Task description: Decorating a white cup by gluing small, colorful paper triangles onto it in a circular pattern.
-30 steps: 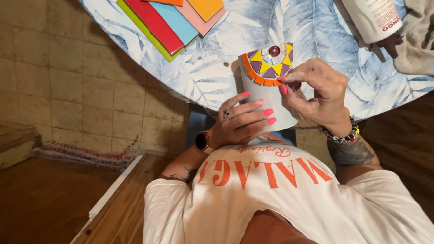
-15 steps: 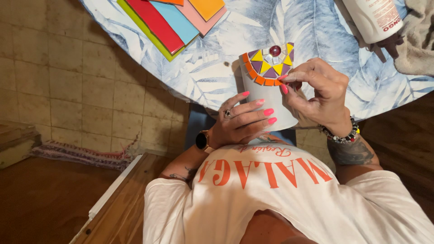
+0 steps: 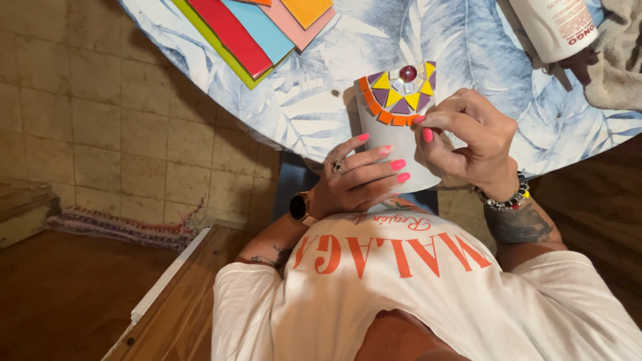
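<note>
A white pot [image 3: 394, 144] lies on its side at the near edge of the round table [image 3: 314, 100]. Its face carries a half-round mosaic [image 3: 399, 93] of orange, yellow and purple tiles around a red gem. My left hand [image 3: 361, 177] wraps the pot's lower body and steadies it. My right hand [image 3: 461, 137] pinches at the mosaic's lower right rim, thumb and forefinger together on a small orange tile [image 3: 417, 120].
Coloured tile sheets [image 3: 257, 30] in red, blue, green, pink and orange lie stacked at the table's far left. A white bottle [image 3: 552, 27] and a grey cloth [image 3: 618, 57] sit at the far right. Tiled floor and a woven rug [image 3: 120, 227] lie to the left.
</note>
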